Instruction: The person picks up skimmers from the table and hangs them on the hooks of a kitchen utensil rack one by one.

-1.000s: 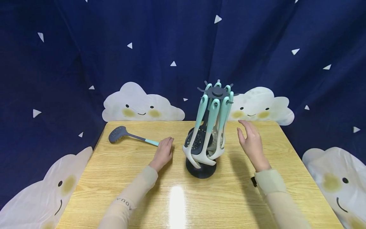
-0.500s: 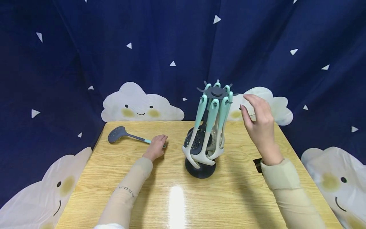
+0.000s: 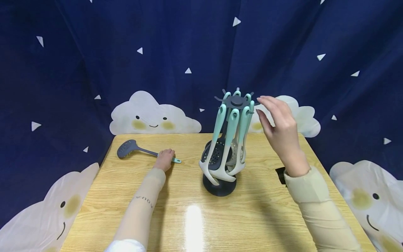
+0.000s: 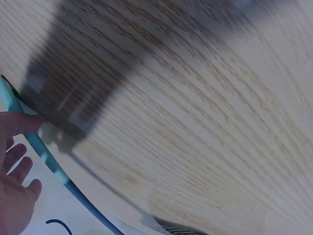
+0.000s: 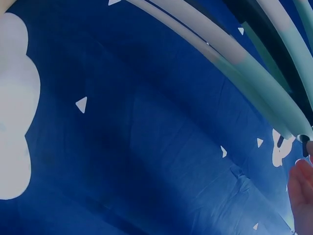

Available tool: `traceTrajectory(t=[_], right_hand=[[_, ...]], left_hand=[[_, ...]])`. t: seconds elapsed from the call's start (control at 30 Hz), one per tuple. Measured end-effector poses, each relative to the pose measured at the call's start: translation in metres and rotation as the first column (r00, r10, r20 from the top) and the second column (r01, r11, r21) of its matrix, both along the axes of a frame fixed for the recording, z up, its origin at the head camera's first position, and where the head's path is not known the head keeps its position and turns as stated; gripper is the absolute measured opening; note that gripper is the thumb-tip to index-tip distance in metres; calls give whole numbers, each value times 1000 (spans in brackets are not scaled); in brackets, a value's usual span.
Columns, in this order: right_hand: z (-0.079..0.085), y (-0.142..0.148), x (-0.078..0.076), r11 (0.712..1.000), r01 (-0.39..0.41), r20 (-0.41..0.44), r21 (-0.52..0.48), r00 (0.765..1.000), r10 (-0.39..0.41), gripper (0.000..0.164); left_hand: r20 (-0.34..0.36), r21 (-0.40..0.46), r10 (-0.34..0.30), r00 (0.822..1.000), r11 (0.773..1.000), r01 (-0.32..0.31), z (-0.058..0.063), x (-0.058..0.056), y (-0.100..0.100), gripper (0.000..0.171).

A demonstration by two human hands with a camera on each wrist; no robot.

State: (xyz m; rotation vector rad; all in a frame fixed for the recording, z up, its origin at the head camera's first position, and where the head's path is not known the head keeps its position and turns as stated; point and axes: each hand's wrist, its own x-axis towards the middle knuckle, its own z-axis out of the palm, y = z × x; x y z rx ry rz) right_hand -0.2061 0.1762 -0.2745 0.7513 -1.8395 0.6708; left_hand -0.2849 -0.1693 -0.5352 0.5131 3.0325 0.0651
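A dark slotted skimmer with a mint handle lies on the left of the table. My left hand holds its handle, the hanging-hole end showing past the fingers; in the left wrist view a digit crosses the mint handle. A utensil rack stands right of it, with several mint-handled utensils hanging from its hooks. At the rack's top right, my right hand is raised, thumb and forefinger apart around an outer hook. In the right wrist view, the fingertips are right at a dark hook.
The wooden table reaches back to a dark blue curtain with white triangles and clouds. A small black object is partly behind the right sleeve. Dark and pale perforated heads hang low on the rack.
My left hand has slid leftward from the skimmer's handle end onto the handle. My right hand has risen from beside the rack to its top hooks. The rack stays in place.
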Motion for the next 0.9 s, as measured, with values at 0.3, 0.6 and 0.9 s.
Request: traceTrajectory(t=[0.3, 0.6, 0.9], right_hand=[[1, -2, -2, 1000, -1, -10, 9, 1000, 1, 19], [1, -4, -4, 1000, 8, -32, -6, 999, -8, 13], [3, -5, -5, 1000, 17, -44, 7, 999, -17, 11]], left_hand=[[79, -31, 60, 995, 998, -57, 3, 1, -5, 43], [52, -69, 73, 996, 995, -69, -2, 2, -6, 36], [13, -124, 83, 996, 989, -81, -7, 1, -5, 35]])
